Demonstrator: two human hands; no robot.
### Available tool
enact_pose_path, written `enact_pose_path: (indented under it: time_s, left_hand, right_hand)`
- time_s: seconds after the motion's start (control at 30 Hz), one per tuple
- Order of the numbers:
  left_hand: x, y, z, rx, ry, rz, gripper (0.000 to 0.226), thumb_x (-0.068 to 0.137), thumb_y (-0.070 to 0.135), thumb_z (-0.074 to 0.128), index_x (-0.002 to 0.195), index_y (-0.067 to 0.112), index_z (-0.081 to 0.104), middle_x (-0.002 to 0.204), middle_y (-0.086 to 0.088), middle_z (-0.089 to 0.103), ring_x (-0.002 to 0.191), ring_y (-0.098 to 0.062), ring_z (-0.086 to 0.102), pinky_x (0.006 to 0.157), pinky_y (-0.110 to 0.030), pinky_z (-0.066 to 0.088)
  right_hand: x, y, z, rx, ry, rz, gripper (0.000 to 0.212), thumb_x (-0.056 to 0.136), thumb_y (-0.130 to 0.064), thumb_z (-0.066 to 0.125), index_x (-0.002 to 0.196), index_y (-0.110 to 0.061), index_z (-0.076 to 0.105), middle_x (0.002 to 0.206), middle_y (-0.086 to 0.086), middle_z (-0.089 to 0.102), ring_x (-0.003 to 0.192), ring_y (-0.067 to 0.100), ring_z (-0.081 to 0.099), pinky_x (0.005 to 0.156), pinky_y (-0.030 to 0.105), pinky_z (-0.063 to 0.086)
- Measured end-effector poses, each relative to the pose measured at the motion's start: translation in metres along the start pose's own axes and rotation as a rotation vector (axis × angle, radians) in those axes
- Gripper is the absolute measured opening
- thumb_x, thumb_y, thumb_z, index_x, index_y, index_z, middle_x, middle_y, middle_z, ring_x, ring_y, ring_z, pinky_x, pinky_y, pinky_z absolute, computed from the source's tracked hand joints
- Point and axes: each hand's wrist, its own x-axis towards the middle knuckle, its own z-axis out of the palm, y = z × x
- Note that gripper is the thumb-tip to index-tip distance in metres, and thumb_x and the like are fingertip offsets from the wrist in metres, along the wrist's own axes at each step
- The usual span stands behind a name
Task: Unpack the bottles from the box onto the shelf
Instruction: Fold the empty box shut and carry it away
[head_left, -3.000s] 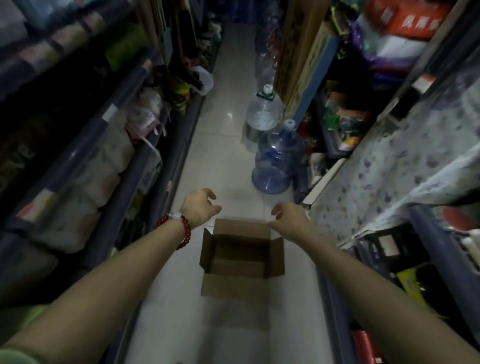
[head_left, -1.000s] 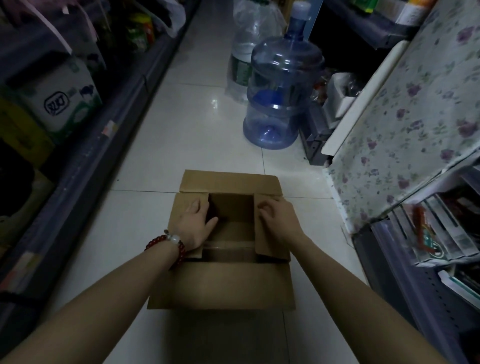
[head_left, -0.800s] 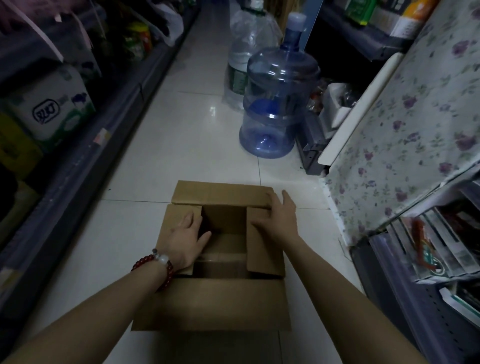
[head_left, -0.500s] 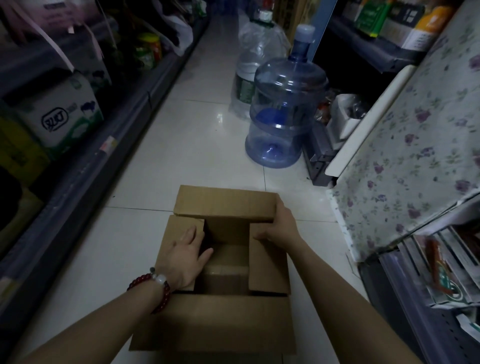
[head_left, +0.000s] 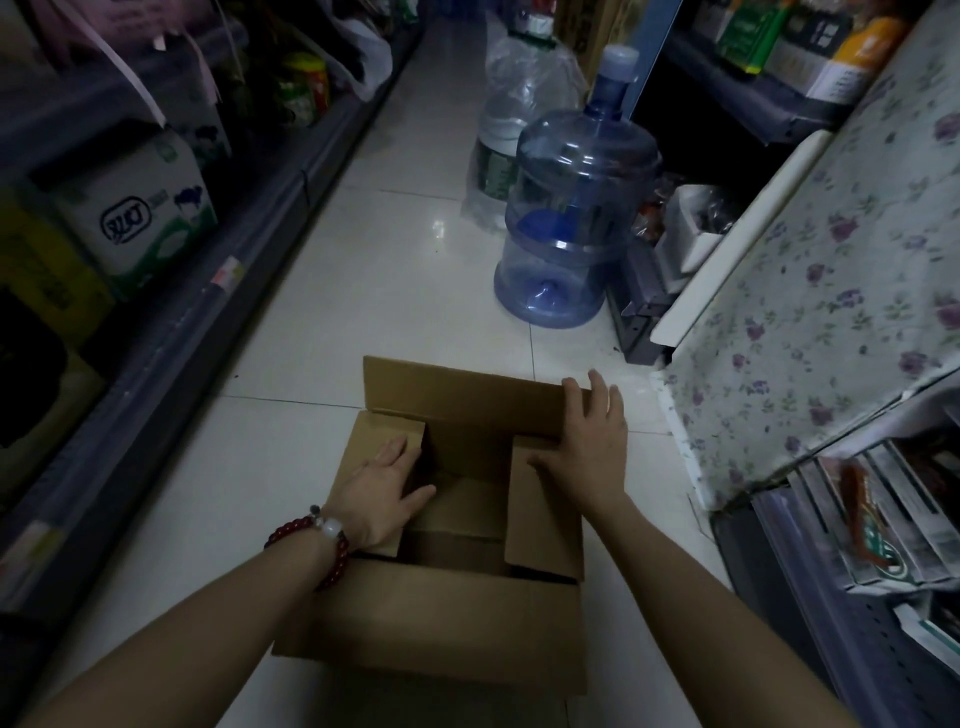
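A brown cardboard box (head_left: 441, 618) sits on the white tiled floor of a dim shop aisle, and what shows of its inside is bare cardboard with no bottles. My left hand (head_left: 382, 493), with a red bead bracelet on the wrist, lies flat on the left side flap and presses it inward. My right hand (head_left: 587, 447) rests with fingers spread on the right side flap and the corner of the far flap (head_left: 462, 400), which stands raised. The near flap hangs outward toward me.
A large blue water jug (head_left: 571, 208) and a clear one (head_left: 519, 109) behind it stand on the floor just beyond the box. Stocked shelves line the left (head_left: 171, 332) and right (head_left: 852, 597). A floral cloth (head_left: 831, 291) drapes over the right side.
My right hand has slid from the right flap's inner edge up to the far flap's corner. The left hand stays pressed on the left flap. The view has shifted slightly.
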Motion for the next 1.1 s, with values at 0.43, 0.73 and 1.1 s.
enact_pose_path:
  time_s: [0.43, 0.73, 1.1]
  left_hand:
    - [-0.052, -0.054, 0.005, 0.053, 0.095, 0.046, 0.055, 0.098, 0.048, 0.032, 0.146, 0.021, 0.031, 0.156, 0.001, 0.024, 0.143, -0.021, 0.025, 0.116, -0.043, 0.023]
    - [-0.08, -0.085, 0.016, 0.031, 0.138, 0.087, 0.049, 0.101, 0.02, 0.029, 0.149, 0.031, 0.023, 0.162, 0.003, 0.007, 0.149, -0.024, 0.007, 0.117, -0.052, 0.021]
    - [-0.116, -0.115, 0.011, -0.087, 0.126, 0.005, 0.062, 0.091, 0.061, 0.035, 0.146, 0.048, 0.01, 0.161, 0.008, 0.001, 0.149, -0.018, -0.002, 0.12, -0.044, 0.011]
  right_hand:
    - [-0.063, 0.007, -0.011, 0.107, -0.262, -0.16, 0.041, 0.098, -0.045, 0.041, 0.127, -0.021, 0.058, 0.128, 0.002, 0.06, 0.107, 0.023, 0.057, 0.103, 0.043, 0.04]
    - [-0.075, -0.002, -0.007, 0.074, -0.365, -0.133, 0.053, 0.096, -0.049, 0.042, 0.137, -0.015, 0.046, 0.144, 0.008, 0.044, 0.12, 0.032, 0.051, 0.096, 0.036, 0.042]
    - [-0.077, -0.003, -0.027, 0.071, -0.466, -0.052, 0.06, 0.096, -0.053, 0.038, 0.145, -0.021, 0.038, 0.144, 0.012, 0.048, 0.122, 0.035, 0.051, 0.101, 0.039, 0.041]
